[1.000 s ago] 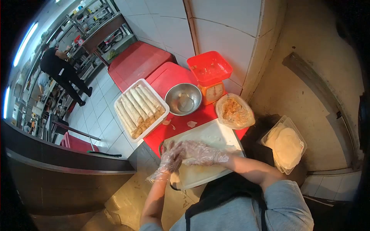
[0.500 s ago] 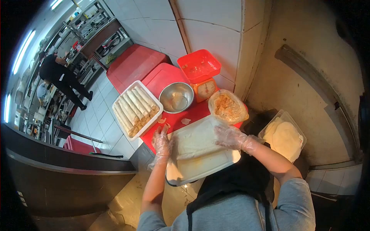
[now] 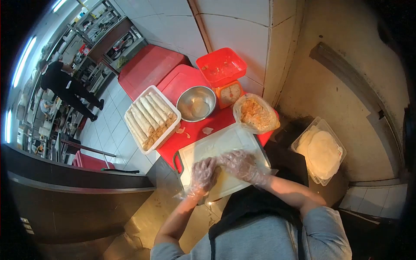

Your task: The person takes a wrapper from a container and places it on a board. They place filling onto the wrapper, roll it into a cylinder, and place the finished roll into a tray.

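Note:
Both my hands wear clear plastic gloves and meet over the white cutting board [image 3: 195,154]. My left hand [image 3: 203,174] is curled with its fingers bent down, close beside my right hand [image 3: 238,165], which is curled too. Under them is the pale wrapper roll [image 3: 218,168], mostly covered by the fingers. Beyond the board, a plastic-lined bowl of orange-brown shredded filling [image 3: 253,113] stands at the right. A steel bowl [image 3: 196,104] with a little liquid sits behind the board. At the left, a white tray [image 3: 166,138] carries several rolled wrappers with filling showing at their ends.
An orange kitchen scale [image 3: 229,93] bears a red basin [image 3: 222,67]. Red lidded bins [image 3: 151,69] stand behind. At the lower right, a clear tub holds a stack of round wrappers [image 3: 319,151]. A person in dark clothes [image 3: 65,84] stands by shelves at the far left.
My hands have come together from the board's two ends onto its middle. The sheet and folded edge seen between them earlier are now mostly covered by my hands.

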Demonstrator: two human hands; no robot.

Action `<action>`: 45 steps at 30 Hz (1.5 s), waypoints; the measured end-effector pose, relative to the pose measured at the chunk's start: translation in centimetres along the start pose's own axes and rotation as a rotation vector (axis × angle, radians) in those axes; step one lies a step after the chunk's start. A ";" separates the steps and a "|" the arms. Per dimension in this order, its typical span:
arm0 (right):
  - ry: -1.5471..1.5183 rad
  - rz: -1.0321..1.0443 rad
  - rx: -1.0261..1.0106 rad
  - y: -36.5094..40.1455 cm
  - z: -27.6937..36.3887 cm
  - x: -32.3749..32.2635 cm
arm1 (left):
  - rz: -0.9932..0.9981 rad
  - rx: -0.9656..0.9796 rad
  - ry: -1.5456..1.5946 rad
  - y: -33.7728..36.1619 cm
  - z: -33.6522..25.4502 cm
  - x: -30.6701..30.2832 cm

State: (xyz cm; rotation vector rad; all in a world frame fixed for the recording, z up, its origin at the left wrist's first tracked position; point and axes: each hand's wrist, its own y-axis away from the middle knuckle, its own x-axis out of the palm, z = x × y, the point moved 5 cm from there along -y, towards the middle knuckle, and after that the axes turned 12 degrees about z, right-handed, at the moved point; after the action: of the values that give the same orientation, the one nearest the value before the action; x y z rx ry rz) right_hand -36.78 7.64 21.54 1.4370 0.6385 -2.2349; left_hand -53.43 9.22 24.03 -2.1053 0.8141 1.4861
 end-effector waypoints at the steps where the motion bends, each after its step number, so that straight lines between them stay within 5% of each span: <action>1: -0.005 -0.012 -0.012 -0.2 -0.3 -0.1 | -0.157 0.052 -0.022 -0.3 0.2 -0.4; 10: 0.036 -0.102 0.008 -2.4 2.5 -0.7 | -0.167 0.013 0.015 0.4 0.1 -0.1; 16: 0.074 -0.183 -0.083 0.8 -1.2 -1.3 | -0.164 0.010 -0.009 0.5 -0.1 -0.4; 19: 0.093 -0.008 -0.023 3.6 -4.9 -2.5 | -0.199 0.019 -0.052 0.1 -0.6 -0.9; 22: -0.010 0.028 0.051 5.4 -6.9 -4.7 | -0.023 -0.053 0.037 0.6 0.7 0.6; 23: -0.014 0.033 0.172 6.1 -6.4 -6.0 | -0.065 -0.092 -0.038 1.0 0.2 0.5; 25: 0.126 -0.063 0.074 6.0 -4.1 -5.3 | -0.147 -0.170 -0.193 1.6 -2.5 -0.4; 28: 0.198 0.000 -0.051 4.6 1.1 -3.3 | 0.204 -0.169 -0.127 3.0 -3.8 3.3; 32: 0.077 -0.015 0.027 1.1 3.3 -2.8 | 0.482 -0.151 -0.301 1.7 -2.4 2.1; 33: 0.077 -0.049 0.057 0.4 2.9 -3.0 | 0.258 -0.066 -0.354 1.3 -1.9 1.2; 36: 0.029 0.017 0.036 -1.1 -0.1 -1.2 | 0.088 -0.079 -0.047 -0.8 1.0 0.6; 37: 0.095 -0.056 0.008 -1.3 -0.6 -1.0 | -0.108 0.012 -0.079 -0.8 1.0 -0.7; 40: 0.039 -0.089 -0.065 -0.9 -1.6 -0.6 | -0.033 -0.078 -0.038 0.0 1.7 -0.9; 45: 0.039 -0.029 -0.002 -1.9 -0.7 -2.2 | -0.287 -0.039 0.432 3.3 6.5 0.5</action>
State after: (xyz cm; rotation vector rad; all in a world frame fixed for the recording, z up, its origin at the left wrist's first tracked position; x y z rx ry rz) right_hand -36.46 9.77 23.58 1.4822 0.6776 -2.2325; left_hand -60.03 10.93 21.33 -2.4904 0.5900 0.9213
